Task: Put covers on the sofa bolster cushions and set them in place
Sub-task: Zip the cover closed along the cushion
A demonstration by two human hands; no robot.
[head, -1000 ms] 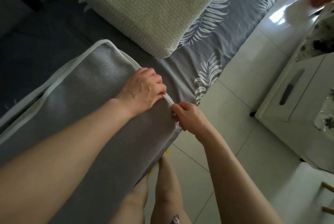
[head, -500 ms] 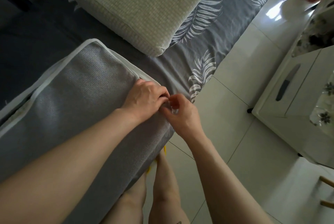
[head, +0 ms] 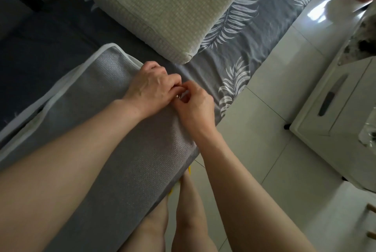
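A long bolster cushion in a grey cover (head: 97, 109) with white piping lies across the sofa edge and my legs. At its far corner my left hand (head: 151, 87) grips the cover's white edge, fingers curled. My right hand (head: 194, 105) meets it there and pinches something small at the same corner, with a glint of metal between the fingers; what it is stays hidden. A second cushion (head: 162, 5), cream and uncovered, lies further back on the sofa.
The sofa seat wears a grey sheet with white leaf prints (head: 240, 48). White floor tiles (head: 264, 129) run along the right. A white cabinet (head: 335, 105) stands at the right edge. Dark sofa back at upper left.
My right hand has moved up to join the left at the cover's corner. The hands were apart along the white edge before; now their fingers touch.
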